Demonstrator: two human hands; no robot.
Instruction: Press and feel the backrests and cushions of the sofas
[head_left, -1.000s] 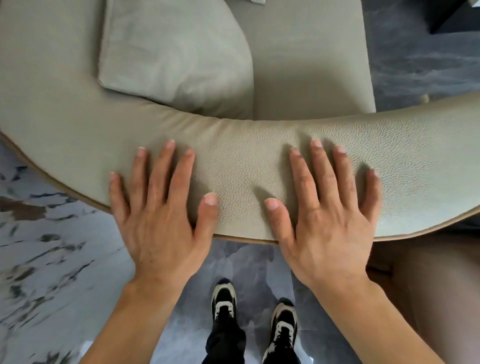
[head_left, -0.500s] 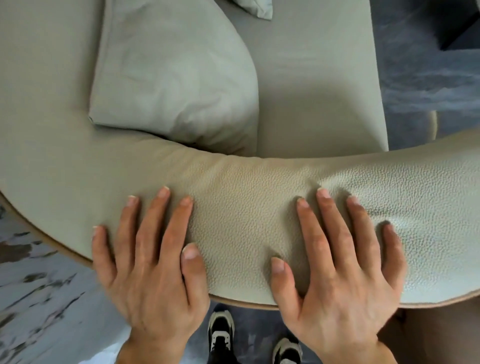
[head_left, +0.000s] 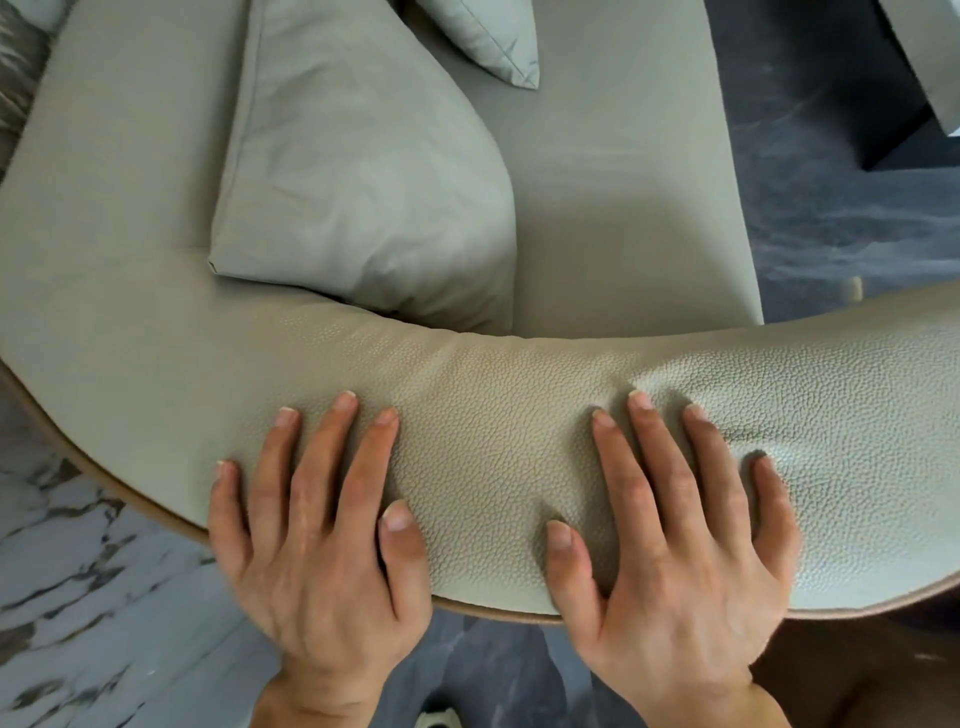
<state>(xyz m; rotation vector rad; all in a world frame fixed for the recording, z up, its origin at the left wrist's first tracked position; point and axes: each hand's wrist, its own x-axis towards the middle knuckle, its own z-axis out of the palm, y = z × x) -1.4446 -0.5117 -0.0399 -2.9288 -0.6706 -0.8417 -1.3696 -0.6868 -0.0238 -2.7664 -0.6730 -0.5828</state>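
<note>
A curved, pebbled grey-green leather backrest (head_left: 493, 441) of a sofa arcs across the view from above. My left hand (head_left: 311, 530) lies flat on its top, fingers spread, denting the padding. My right hand (head_left: 675, 540) lies flat about a hand's width to the right, fingers apart, also pressing in. Beyond the backrest a loose grey-green cushion (head_left: 363, 171) leans on the seat (head_left: 623, 197), and the corner of a second cushion (head_left: 488, 41) shows at the top.
Marble-patterned floor (head_left: 78, 597) lies at lower left, darker floor (head_left: 831, 218) at right. A dark block (head_left: 898, 104) stands at the top right. The tip of a shoe (head_left: 439, 719) shows below, between my wrists.
The view has tipped forward over the backrest, so both hands sit lower in frame and more of the cushions shows. Both hands stay flat on the leather; the left thumb has drawn in.
</note>
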